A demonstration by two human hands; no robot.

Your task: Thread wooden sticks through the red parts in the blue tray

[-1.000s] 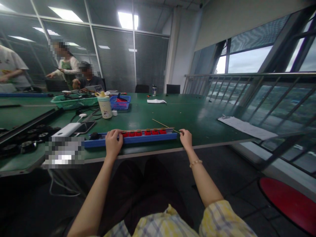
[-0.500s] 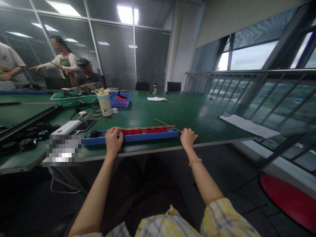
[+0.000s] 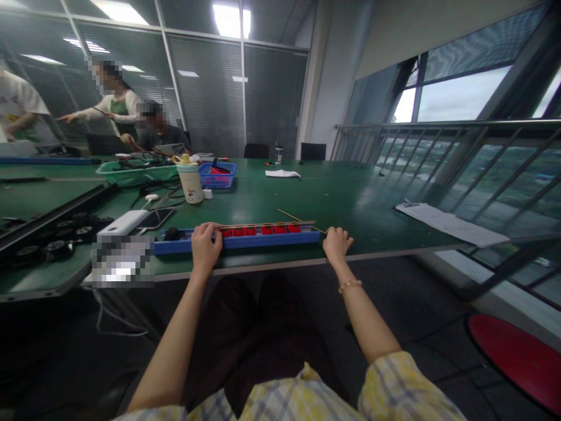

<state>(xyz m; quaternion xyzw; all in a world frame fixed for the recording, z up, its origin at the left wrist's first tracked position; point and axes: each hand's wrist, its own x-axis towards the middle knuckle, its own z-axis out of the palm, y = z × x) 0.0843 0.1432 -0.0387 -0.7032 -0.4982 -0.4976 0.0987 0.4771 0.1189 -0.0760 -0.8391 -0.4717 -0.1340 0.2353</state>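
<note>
A long, narrow blue tray [image 3: 267, 240] lies along the table's near edge, with several red blocks [image 3: 267, 230] in a row inside it. My left hand [image 3: 207, 248] is closed at the tray's left part, fingertips pinching the end of a thin yellowish strip [image 3: 263, 224] that runs along the tray's top. Just off the tray's right end, my right hand [image 3: 337, 244] pinches a second thin yellow strip [image 3: 289, 214], which slants up and left behind the tray and crosses the first strip. A small black part [image 3: 171, 234] sits in the tray's left end.
A white power bank [image 3: 123, 224], a phone [image 3: 156, 218] and a tumbler [image 3: 190, 182] stand to the left. Behind them are a green basket [image 3: 138, 175] and a blue basket [image 3: 218, 176]. A clipboard with papers [image 3: 451, 222] lies right. People are across the table.
The whole view has shifted slightly to one side. Both hands keep nearly the same place relative to the tray and strips. A seated person across the table has lowered a raised hand.
</note>
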